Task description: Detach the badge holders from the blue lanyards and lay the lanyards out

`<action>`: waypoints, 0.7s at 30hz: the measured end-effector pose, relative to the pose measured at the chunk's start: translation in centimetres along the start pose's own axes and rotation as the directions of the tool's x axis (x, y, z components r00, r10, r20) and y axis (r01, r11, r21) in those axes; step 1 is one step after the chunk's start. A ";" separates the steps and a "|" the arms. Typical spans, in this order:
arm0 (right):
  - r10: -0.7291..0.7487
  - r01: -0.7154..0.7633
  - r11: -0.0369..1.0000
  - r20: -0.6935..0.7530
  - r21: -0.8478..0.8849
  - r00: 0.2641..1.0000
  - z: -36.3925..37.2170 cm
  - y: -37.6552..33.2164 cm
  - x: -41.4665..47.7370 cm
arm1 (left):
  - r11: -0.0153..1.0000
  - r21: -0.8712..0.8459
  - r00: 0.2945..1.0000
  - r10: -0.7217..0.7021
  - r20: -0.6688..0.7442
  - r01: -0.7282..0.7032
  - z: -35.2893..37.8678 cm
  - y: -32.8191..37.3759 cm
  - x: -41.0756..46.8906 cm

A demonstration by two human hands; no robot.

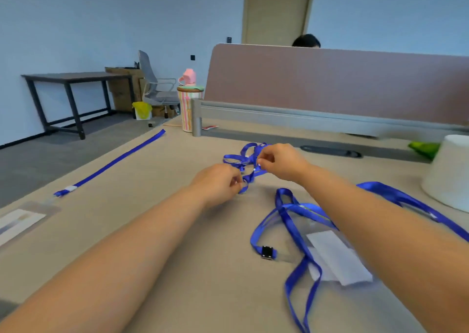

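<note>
Where the worktop (157, 231) comes nearest, a loose lanyard (302, 207) loops over a clear badge holder (335, 256) beneath the right forearm. Beyond it, both hands pinch a bunched lanyard (247, 156): the left hand (218, 183) its lower loop, the right hand (279, 161) the upper tangle. Far left, a straight lanyard (111, 164) lies flat, a second holder (22, 218) near its end.

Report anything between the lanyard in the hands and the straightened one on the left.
Nothing visible: only bare table separates the bunched lanyard, in the left hand and right hand, from the straight lanyard.
</note>
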State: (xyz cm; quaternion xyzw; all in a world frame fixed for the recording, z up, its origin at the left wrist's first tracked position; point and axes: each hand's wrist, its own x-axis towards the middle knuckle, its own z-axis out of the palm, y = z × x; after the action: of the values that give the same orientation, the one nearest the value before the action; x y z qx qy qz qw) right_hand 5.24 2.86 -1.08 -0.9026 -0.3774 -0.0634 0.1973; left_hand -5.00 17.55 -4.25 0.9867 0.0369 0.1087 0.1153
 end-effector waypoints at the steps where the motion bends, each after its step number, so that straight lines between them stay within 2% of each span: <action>1: 0.013 -0.013 1.000 -0.006 0.001 1.000 -0.6 0.9 -1.4 | 0.999 -0.013 0.999 0.029 0.016 -0.029 0.4 1.2 0.0; 8: 0.129 -0.129 0.991 0.006 0.034 0.992 -2.3 5.8 -9.1 | 0.980 -0.101 0.979 0.180 0.092 -0.171 2.1 7.9 -0.9; 12: 0.113 -0.113 0.993 0.019 0.033 0.993 -2.6 6.4 -12.4 | 0.957 -0.158 0.936 0.275 0.221 -0.244 2.2 9.9 -2.1; 16: 0.068 -0.071 0.997 0.111 0.025 0.991 -2.7 6.5 -14.4 | 0.964 -0.095 0.899 0.265 0.349 -0.248 2.2 10.7 -3.0; 21: 0.081 -0.081 0.997 0.252 -0.008 0.964 -1.9 6.8 -15.2 | 0.985 0.028 0.894 0.142 0.426 -0.170 1.7 10.4 -3.5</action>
State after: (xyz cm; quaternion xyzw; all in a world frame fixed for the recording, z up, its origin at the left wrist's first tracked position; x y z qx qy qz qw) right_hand -0.61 -12.24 -5.46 -0.9178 -0.3622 0.0601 0.1512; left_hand -7.53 6.74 -4.09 0.9897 -0.0647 -0.0995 0.0795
